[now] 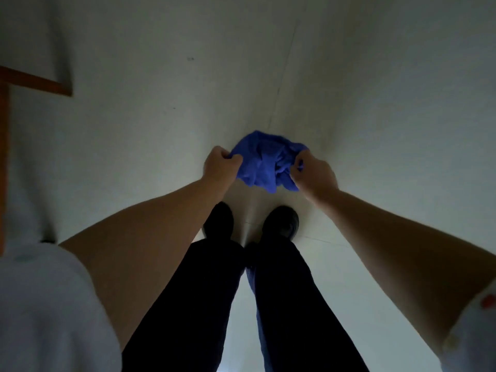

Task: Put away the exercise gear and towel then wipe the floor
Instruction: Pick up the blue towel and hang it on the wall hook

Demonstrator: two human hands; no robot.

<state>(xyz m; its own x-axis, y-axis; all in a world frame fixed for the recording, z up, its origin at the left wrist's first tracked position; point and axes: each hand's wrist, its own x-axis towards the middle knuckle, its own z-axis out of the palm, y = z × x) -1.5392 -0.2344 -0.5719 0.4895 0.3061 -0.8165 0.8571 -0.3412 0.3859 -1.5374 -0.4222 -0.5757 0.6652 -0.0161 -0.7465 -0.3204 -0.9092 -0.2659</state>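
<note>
Towel bunched, stretched left-right, gripped by left hand and right hand

No legible text, label, brand, number or sign anywhere

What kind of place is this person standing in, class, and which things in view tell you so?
Probably an indoor room in a home, though little shows. The pale smooth floor has thin seam lines, and a brown wooden frame stands at the left. Both hands, left hand and right hand, grip a crumpled blue cloth.
</note>
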